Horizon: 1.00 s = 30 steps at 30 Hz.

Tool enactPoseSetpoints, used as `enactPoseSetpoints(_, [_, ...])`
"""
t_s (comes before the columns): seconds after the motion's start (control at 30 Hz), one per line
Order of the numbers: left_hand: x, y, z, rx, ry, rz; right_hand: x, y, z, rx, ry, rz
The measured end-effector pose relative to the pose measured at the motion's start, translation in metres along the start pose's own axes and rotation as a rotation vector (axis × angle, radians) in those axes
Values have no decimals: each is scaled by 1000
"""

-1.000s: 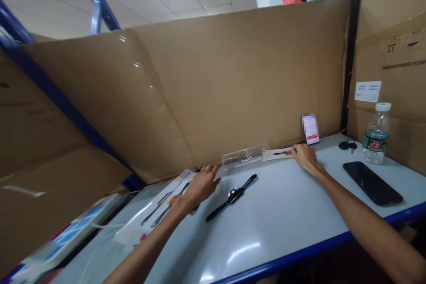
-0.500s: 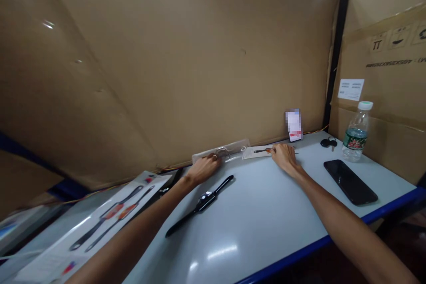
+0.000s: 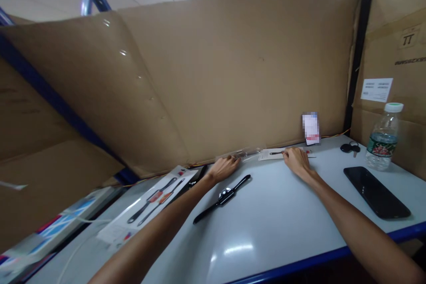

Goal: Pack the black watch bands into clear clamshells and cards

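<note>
We have both arms stretched out over the pale desk (image 3: 282, 226) toward its far edge, where a cardboard wall (image 3: 233, 80) stands. Our left hand (image 3: 223, 168) lies at about 11 o'clock from the desk's middle, its fingers laid on the near end of a clear plastic tray (image 3: 244, 154) that runs along the foot of the cardboard; the fingers look loosely curled over it, though we cannot tell whether they truly grip it or only rest there. Our right hand (image 3: 297, 162) sits at about 1 o'clock, palm down, its fingertips pressing on a white paper card (image 3: 271, 155) printed with a small strap picture, which lies flat just beside the tray's right end. Between the two hands and a little nearer to us, a black smartwatch (image 3: 222, 198) lies unbuckled and stretched flat, its strap running on a slant from 7 o'clock to 1 o'clock, touched by neither hand. Off at 9 o'clock, a white packaging sheet (image 3: 149, 204) showing black and orange straps lies at the desk's left end. Behind the right hand, a small card (image 3: 311, 128) leans upright against the cardboard. At 3 o'clock, a black phone (image 3: 376, 192) lies face up, with a black key fob (image 3: 349, 147) beyond it and a water bottle (image 3: 383, 138) standing upright near the right-hand box.
</note>
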State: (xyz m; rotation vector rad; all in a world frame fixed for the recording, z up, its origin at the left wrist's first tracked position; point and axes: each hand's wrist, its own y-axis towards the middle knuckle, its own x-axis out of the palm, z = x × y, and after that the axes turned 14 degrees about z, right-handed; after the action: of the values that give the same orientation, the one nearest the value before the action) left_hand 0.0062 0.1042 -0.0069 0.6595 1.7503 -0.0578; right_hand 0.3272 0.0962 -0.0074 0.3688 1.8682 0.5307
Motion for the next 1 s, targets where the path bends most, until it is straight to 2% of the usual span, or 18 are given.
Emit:
enactPoseSetpoints(0.13, [-3, 3, -2, -20, 25, -6, -1, -2, -1, -23, 23, 10])
enactPoseSetpoints(0.3, [-22, 1, 4, 9, 95, 75, -1, -3, -4, 4, 152, 56])
enactPoseSetpoints(0.43, [-40, -7, 15, 106, 37, 139, 2, -2, -14, 117, 644, 101])
enactPoseSetpoints(0.53, [-53, -12, 25, 123, -170, 198, 1, -1, -23, 262, 1030, -40])
enactPoseSetpoints(0.6, [-62, -13, 34, -2, -288, 339, -3, -4, -29, 327, 1182, -175])
enactPoseSetpoints(0.67, [-71, -15, 46, -277, -399, 592, -8, -9, -37, 376, 1299, -277])
enactPoseSetpoints(0.73, [-77, -19, 61, -568, -650, 833, -13, -19, -47, 443, 1396, -338])
enactPoseSetpoints(0.77, [-80, -21, 69, -678, -864, 879, -15, -25, -53, 476, 1429, -370])
enactPoseSetpoints(0.83, [-84, -24, 82, -807, -1403, 789, -19, -38, -66, 522, 1447, -447])
enactPoseSetpoints(0.9, [-88, -27, 90, -824, -1863, 636, -21, -51, -79, 512, 1424, -537])
enactPoseSetpoints(0.93, [-89, -28, 91, -827, -2020, 589, -21, -56, -86, 492, 1410, -580])
enactPoseSetpoints(1.0, [-92, -30, 91, -853, -2192, 567, -22, -65, -96, 442, 1398, -638])
